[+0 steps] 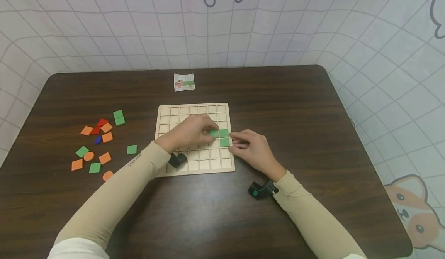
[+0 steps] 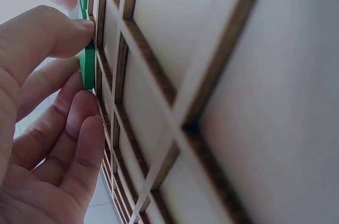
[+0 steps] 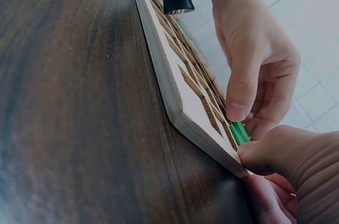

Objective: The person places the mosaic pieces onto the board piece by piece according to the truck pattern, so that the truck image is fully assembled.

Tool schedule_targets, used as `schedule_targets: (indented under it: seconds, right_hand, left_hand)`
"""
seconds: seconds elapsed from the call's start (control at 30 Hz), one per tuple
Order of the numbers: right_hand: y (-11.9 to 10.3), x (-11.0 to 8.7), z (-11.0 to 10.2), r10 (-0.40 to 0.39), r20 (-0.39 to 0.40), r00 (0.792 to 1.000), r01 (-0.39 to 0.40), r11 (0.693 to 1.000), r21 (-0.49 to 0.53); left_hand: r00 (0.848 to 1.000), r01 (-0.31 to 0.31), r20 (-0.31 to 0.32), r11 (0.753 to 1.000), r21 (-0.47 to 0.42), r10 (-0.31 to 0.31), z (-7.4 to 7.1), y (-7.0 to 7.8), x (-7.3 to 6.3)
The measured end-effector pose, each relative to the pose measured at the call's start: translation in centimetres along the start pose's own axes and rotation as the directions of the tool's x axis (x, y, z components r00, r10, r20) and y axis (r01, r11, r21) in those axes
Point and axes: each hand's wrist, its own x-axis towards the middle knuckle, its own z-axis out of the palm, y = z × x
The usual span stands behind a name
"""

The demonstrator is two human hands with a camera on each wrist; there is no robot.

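A pale wooden grid board (image 1: pixel 189 173) lies on the dark table. Over its right half, my left hand (image 1: pixel 187 132) pinches a green square tile (image 1: pixel 214 134) between thumb and fingers, at a cell beside two green tiles (image 1: pixel 225 142) set in the right column. The left wrist view shows that green tile (image 2: pixel 88 68) edge-on, low against the grid. At the board's right edge, my right hand (image 1: pixel 256 149) grips the rim, its thumb (image 3: pixel 254 155) on top and its fingers partly hidden below.
Loose tiles lie left of the board: green squares (image 1: pixel 131 149), orange squares (image 1: pixel 105 158), orange circles (image 1: pixel 89 156), red pieces (image 1: pixel 95 130) and a blue piece (image 1: pixel 98 139). A small printed pattern card (image 1: pixel 184 82) lies behind the board. A patterned curtain (image 1: pixel 236 39) borders the table.
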Motion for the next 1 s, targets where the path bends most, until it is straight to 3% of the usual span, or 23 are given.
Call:
schedule_targets:
  seconds: [1.0]
  right_hand:
    - [-0.01,0.0,0.09,-0.002,-0.008,1.0,0.002,1.0,0.004]
  left_hand:
    - [1.0,0.01,0.02,1.0,0.027,-0.011,-0.43,0.05,-0.31]
